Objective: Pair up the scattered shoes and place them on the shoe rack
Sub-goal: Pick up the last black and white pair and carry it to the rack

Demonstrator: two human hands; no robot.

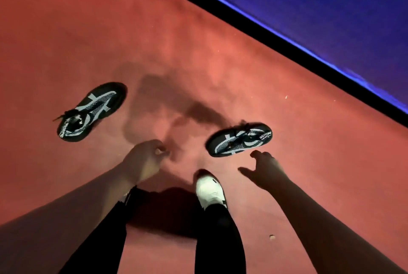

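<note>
Just beyond the open right hand (263,168) lies one black shoe (239,139)

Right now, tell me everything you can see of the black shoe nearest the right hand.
The black shoe is a low sneaker with pale mesh panels, crossing straps, black laces and white lettering near its heel. It lies on the red floor, toe toward the picture's left. The right hand, fingers spread, hovers just short of it, apparently not touching.

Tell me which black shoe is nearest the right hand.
The lettered shoe on the right, just beyond the right hand; the other shoe lies far left, past the left hand.
</note>
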